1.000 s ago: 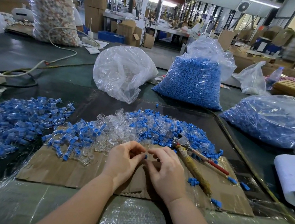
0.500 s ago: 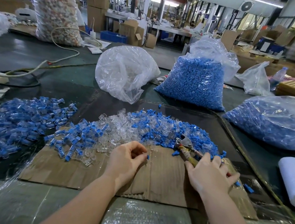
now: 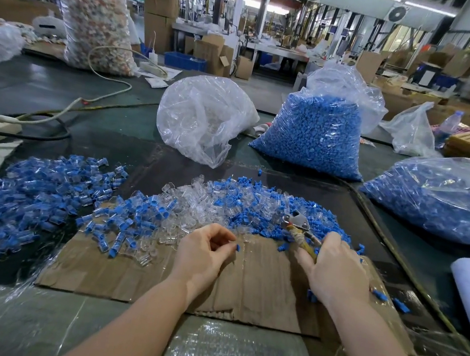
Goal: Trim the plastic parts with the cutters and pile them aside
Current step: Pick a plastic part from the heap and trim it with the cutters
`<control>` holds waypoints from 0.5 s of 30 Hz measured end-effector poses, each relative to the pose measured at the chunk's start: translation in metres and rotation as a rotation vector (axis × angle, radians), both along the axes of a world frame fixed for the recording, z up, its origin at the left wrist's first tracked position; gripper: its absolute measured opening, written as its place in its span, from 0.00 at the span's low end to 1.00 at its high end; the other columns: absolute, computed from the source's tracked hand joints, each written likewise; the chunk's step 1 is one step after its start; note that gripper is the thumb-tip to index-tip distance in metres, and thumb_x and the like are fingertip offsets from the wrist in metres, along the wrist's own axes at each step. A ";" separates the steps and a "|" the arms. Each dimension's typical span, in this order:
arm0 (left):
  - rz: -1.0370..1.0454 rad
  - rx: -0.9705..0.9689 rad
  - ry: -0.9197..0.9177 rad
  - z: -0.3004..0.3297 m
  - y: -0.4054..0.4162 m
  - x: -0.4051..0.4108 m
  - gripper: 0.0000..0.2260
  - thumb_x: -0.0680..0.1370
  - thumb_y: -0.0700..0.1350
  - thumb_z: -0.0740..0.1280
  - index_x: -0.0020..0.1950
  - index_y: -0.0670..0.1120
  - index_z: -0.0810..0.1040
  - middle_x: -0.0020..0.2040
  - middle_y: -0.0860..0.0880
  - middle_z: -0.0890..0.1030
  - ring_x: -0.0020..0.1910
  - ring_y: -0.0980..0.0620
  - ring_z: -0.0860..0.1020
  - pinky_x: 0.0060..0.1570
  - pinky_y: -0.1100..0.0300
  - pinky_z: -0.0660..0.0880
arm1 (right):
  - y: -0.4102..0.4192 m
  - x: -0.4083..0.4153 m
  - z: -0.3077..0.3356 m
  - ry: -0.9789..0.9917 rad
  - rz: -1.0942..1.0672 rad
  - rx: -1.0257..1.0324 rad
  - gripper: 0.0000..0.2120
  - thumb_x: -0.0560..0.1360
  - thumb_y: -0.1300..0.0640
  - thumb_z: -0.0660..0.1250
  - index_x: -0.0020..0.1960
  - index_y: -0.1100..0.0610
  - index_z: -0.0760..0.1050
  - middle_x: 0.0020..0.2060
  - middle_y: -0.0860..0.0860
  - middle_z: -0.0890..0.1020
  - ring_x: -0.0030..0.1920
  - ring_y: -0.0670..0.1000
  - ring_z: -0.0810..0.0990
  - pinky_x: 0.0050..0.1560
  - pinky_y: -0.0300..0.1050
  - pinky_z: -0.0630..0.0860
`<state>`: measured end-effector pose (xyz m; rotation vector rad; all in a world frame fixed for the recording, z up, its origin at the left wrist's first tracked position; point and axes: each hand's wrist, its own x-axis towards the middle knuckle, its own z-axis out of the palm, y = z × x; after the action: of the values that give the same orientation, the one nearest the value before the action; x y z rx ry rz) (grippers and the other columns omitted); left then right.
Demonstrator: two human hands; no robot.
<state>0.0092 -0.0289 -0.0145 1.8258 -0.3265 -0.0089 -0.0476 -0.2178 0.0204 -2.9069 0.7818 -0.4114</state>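
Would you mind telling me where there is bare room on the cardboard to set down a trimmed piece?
The cardboard is bare between the left hand and right hand, and toward its near edge. Its far edge is crowded by the mixed pile.

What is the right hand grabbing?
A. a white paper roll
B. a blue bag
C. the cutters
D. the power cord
C: the right hand curls its fingers round the wrapped handle of the cutters, whose metal head pokes out over the blue parts.
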 end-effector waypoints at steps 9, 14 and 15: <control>0.069 -0.467 0.377 0.007 -0.005 0.014 0.06 0.73 0.33 0.69 0.41 0.43 0.79 0.30 0.49 0.80 0.25 0.55 0.77 0.23 0.64 0.72 | 0.047 -0.010 0.031 0.122 0.355 0.727 0.17 0.79 0.45 0.57 0.39 0.55 0.71 0.32 0.48 0.74 0.31 0.46 0.72 0.33 0.38 0.68; 0.093 -0.498 0.426 0.009 -0.005 0.019 0.08 0.73 0.31 0.68 0.38 0.43 0.79 0.27 0.48 0.79 0.23 0.55 0.77 0.21 0.65 0.71 | 0.049 -0.014 0.038 0.247 0.358 0.805 0.14 0.77 0.47 0.60 0.36 0.53 0.69 0.29 0.48 0.72 0.29 0.47 0.70 0.28 0.39 0.65; 0.096 -0.489 0.432 0.009 -0.004 0.020 0.08 0.73 0.31 0.68 0.38 0.43 0.79 0.27 0.49 0.79 0.24 0.55 0.77 0.21 0.65 0.71 | 0.048 -0.014 0.039 0.270 0.348 0.826 0.12 0.76 0.48 0.62 0.37 0.53 0.69 0.30 0.48 0.73 0.29 0.47 0.71 0.30 0.39 0.65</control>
<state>0.0287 -0.0329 -0.0056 1.3080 0.0650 -0.2343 -0.0620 -0.1696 0.0589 -2.2426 0.3260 0.2878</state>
